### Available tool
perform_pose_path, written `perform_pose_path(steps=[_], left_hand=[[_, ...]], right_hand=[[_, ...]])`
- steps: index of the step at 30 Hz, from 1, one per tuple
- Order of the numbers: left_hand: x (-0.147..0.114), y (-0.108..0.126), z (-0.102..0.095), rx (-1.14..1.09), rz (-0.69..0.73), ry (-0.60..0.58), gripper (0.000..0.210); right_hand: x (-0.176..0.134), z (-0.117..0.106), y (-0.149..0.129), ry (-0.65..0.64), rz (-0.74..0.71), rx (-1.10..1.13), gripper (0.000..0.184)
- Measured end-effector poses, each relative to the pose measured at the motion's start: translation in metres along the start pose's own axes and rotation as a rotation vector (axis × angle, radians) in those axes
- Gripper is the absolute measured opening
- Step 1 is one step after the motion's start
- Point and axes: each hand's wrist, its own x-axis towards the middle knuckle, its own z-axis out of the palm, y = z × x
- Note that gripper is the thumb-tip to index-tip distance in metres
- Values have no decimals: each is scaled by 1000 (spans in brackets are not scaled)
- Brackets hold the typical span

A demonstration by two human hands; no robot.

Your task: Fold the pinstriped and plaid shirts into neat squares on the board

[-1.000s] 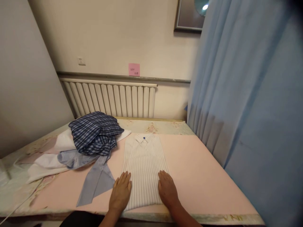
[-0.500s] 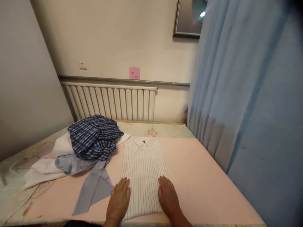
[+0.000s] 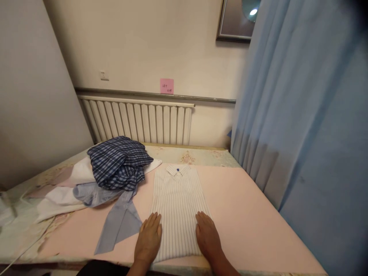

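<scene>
A white shirt (image 3: 178,209) with thin dark stripes lies folded into a long rectangle on the pink cloth (image 3: 244,214), its collar at the far end. My left hand (image 3: 148,237) rests flat along the shirt's left edge near the front, fingers stretched forward. Along the right edge, my right hand (image 3: 208,235) lies flat in the same way. Both palms face down, and neither hand grips the fabric.
To the left is a heap of clothes: a navy plaid garment (image 3: 119,163) on top, light blue (image 3: 120,222) and white fabric (image 3: 59,201) beneath. A radiator (image 3: 140,119) stands behind the table. A blue curtain (image 3: 310,115) hangs along the right side.
The whole view has shifted slightly, so things appear a little further right and higher. My hands keep their flat position at the shirt's sides, and the shirt looks the same.
</scene>
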Motion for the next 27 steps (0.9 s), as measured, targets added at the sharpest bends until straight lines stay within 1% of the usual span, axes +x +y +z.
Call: perform_pose_path(steps=[7,15,22,27], left_hand=[[-1,-2,4,-7,7,40,45],[-2,1,3,-29,-4,66,43],[-2,2,0,-14,5,61,44],[-2,4,-3,-12,-9,33,44]], right_hand=[[-1,3,2,6,-41,-40,40],[-3,6,5,-1,-38,-30,40],[-3,6,4,-7,-30,-15,41],[-2,5,3,-7,-15,-3,41]])
